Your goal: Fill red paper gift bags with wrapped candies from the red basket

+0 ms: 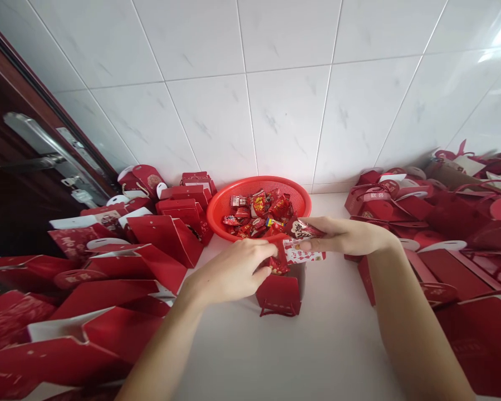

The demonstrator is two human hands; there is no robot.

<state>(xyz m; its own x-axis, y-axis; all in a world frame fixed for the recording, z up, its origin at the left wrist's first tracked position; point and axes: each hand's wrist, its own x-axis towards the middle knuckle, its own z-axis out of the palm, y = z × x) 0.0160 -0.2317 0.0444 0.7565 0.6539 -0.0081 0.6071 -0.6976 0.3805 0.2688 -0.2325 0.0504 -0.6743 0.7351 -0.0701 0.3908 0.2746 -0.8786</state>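
A small red gift box [279, 294] stands open on the white tabletop, its cord handle hanging over the near side. Over its opening, my left hand [236, 273] is closed with fingertips on a red-wrapped candy [278, 266]. My right hand [344, 236] pinches a white-and-red candy packet [309, 256] between thumb and fingers, with a dark red wrapped candy [298, 228] tucked against the fingers. Just behind both hands sits a red plastic basket [215, 213] of assorted wrapped candies. What lies inside the box is mostly hidden by the hands and packets.
Many open red gift boxes [162, 236] crowd the left side. Closed red boxes with handles [376, 206] are packed along the right. A tiled wall [288, 122] rises behind the basket. At far left is a dark door with a metal handle [45, 145] and keys.
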